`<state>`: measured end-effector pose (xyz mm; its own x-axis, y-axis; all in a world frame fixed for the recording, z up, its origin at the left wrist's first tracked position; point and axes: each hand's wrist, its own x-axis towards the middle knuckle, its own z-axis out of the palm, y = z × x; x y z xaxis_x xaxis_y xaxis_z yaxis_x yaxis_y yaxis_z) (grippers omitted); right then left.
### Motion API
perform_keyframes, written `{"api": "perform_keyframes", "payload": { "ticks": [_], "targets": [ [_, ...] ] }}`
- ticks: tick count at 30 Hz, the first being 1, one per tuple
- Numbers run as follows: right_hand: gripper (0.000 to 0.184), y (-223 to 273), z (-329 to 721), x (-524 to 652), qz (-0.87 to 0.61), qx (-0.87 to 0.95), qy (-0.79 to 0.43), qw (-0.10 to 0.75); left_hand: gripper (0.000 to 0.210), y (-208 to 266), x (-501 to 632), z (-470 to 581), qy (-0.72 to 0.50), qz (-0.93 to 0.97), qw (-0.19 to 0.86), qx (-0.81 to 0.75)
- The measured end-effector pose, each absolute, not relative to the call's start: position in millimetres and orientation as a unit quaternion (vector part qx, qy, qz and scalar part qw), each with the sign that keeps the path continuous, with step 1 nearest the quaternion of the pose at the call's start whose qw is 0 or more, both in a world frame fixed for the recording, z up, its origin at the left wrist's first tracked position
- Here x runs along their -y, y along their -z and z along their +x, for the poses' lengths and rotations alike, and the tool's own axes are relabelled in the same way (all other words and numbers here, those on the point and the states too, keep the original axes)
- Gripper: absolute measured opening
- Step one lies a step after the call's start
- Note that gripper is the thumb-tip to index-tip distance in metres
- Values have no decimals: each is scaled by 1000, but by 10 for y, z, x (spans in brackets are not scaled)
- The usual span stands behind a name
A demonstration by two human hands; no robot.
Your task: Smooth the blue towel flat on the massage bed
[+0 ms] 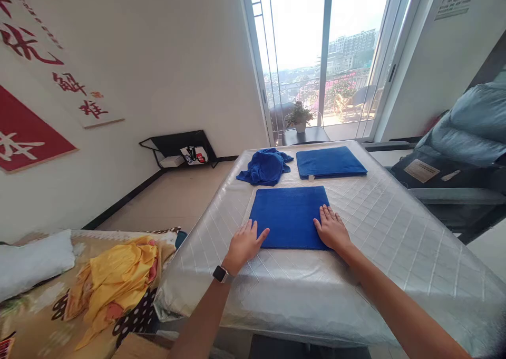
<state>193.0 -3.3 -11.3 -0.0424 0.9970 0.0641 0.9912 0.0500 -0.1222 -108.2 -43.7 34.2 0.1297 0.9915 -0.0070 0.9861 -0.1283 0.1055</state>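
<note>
Cloth (290, 214), blue, flat, side edges under both hands (242, 245) (334, 229)

Blue cloth (290, 216), silver diamond-patterned mattress (399, 238)

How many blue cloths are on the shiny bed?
3: a flat cloth under the left hand and right hand, a crumpled cloth at the far end, and a folded cloth to its right. More could be hidden underneath.
</note>
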Motion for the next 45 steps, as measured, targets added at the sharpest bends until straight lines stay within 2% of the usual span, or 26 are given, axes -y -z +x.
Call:
{"api": "perform_keyframes", "payload": {
  "ticks": [4, 7, 10, 13, 23, 34, 40, 45],
  "targets": [
    [68, 116, 1944, 52, -686, 724, -17, 71, 68, -458, 106, -227, -116, 842, 37, -526],
    [62, 134, 1964, 61, -677, 733, -2, 69, 60, -291, -114, 498, -144, 888, 36, -435],
    [61, 161, 1977, 54, -671, 739, 5, 70, 59, -76, -233, 821, -136, 893, 29, -428],
    [61, 171, 1970, 29, -679, 731, -2, 68, 66, 46, -261, 638, -114, 882, 30, -457],
    [67, 216, 1980, -33, -685, 727, 5, 55, 82, 67, -72, -950, -54, 772, 18, -633],
    [67, 27, 1994, -30, -679, 734, 8, 8, 90, 111, 72, -1090, -79, 761, 31, -644],
    [67, -83, 2021, -401, -682, 731, -18, 31, 91, 112, 85, -1063, -83, 757, 40, -647],
    [68, 73, 2027, -608, -682, 729, -30, 46, 87, -30, -54, -1419, -50, 730, 62, -679]
  ]
}}
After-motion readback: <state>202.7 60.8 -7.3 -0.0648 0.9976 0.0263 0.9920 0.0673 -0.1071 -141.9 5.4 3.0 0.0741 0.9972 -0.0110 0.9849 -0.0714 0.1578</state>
